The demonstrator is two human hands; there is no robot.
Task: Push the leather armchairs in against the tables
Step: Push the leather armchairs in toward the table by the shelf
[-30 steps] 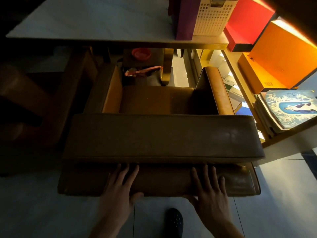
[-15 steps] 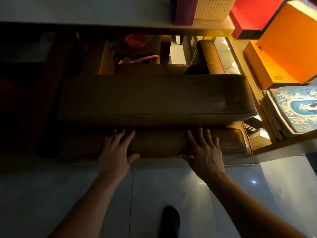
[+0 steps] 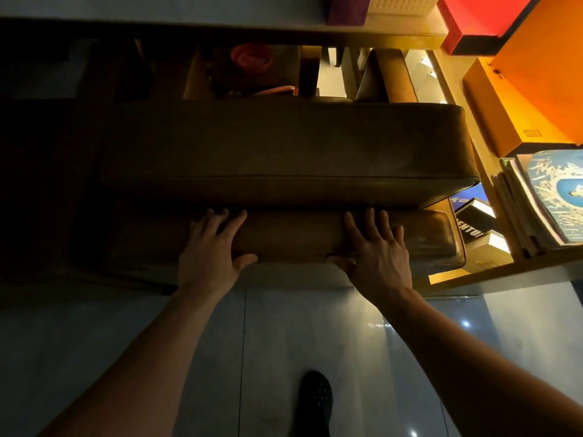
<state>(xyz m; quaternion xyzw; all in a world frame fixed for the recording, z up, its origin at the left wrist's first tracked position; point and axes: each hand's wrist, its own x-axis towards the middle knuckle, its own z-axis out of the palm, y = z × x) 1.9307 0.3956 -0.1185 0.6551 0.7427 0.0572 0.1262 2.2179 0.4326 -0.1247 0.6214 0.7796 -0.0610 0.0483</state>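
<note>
Brown leather armchair (image 3: 284, 152): front tucked under the pale-topped desk (image 3: 189, 7), backrest facing the viewer. Left hand (image 3: 211, 247) and right hand (image 3: 375, 253): both flat against the lower back cushion, fingers spread straight, thumbs under its edge, pressing rather than gripping. Wooden shelf (image 3: 504, 269) on the right carries orange boxes (image 3: 517, 102) and stacked magazines (image 3: 542, 200). Black shoe (image 3: 315, 398) on grey tiled floor (image 3: 94, 342).

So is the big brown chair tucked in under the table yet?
Mostly in. The armchair has its arms and seat under the table edge; only its back sticks out.
</note>
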